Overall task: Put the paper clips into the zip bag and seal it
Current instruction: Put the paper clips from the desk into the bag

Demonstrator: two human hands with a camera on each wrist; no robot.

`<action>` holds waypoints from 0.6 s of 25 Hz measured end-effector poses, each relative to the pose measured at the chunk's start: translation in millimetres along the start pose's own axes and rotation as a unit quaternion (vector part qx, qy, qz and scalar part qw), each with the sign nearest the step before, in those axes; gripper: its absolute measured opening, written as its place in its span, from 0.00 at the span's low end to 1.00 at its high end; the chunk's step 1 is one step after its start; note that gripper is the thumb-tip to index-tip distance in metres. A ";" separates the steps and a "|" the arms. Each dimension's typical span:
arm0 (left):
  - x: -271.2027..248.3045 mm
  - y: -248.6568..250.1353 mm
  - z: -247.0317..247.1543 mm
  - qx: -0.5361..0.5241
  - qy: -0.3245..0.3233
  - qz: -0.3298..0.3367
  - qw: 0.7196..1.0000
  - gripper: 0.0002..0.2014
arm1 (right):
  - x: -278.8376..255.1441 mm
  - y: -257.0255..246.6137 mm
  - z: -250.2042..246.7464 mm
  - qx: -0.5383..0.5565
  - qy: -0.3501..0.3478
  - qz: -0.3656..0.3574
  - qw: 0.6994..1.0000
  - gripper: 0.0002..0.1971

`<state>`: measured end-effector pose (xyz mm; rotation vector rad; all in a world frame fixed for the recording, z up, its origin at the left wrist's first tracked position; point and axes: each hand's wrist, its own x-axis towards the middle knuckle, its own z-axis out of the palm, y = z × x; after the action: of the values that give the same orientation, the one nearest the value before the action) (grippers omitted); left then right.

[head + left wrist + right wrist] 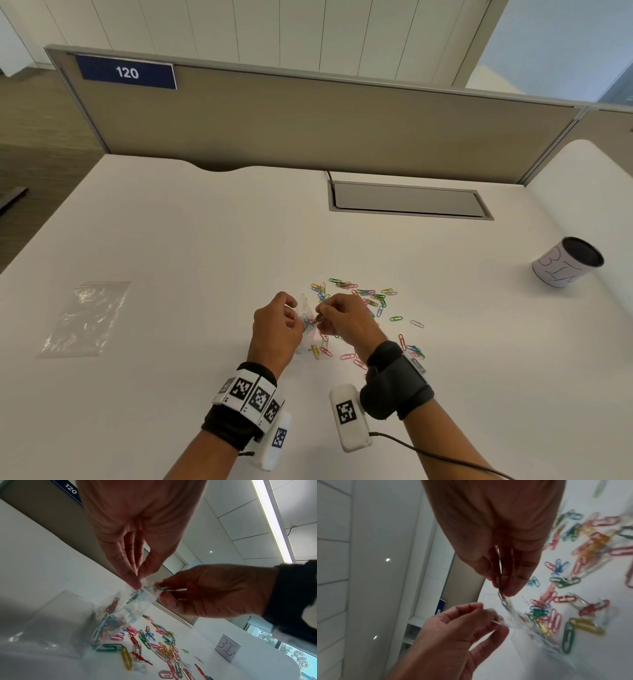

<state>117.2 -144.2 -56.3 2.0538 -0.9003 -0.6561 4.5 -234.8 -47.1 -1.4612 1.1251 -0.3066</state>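
Note:
My left hand pinches the top edge of a small clear zip bag that stands upright on the white desk. Several coloured paper clips lie inside the zip bag. My right hand pinches paper clips at the bag's mouth. In the right wrist view the pinched paper clips point down into the zip bag, whose rim the left hand holds apart. Several loose paper clips are scattered on the desk to the right of and beneath the right hand.
A second clear zip bag lies flat on the desk at the left. A white cylinder bin with a dark opening lies tipped at the far right. A grey cable hatch and a beige partition stand behind.

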 end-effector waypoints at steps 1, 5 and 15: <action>-0.1 0.0 0.5 0.001 -0.001 0.000 1.000 0.11 | 1.8 -2.1 0.3 -0.018 -0.004 -0.012 1.000 0.09; 0.2 2.0 0.6 0.003 0.000 0.004 1.000 0.11 | 1.6 -6.9 4.1 -0.061 -0.023 -0.040 0.997 0.15; 1.4 -3.4 -3.1 0.000 0.008 -0.001 1.000 0.09 | 9.3 48.2 -41.9 -0.362 0.048 0.026 0.931 0.43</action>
<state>121.5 -142.4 -57.5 2.0582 -0.8894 -0.6390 -43.7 -259.5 -82.2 -2.0685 1.4369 0.0990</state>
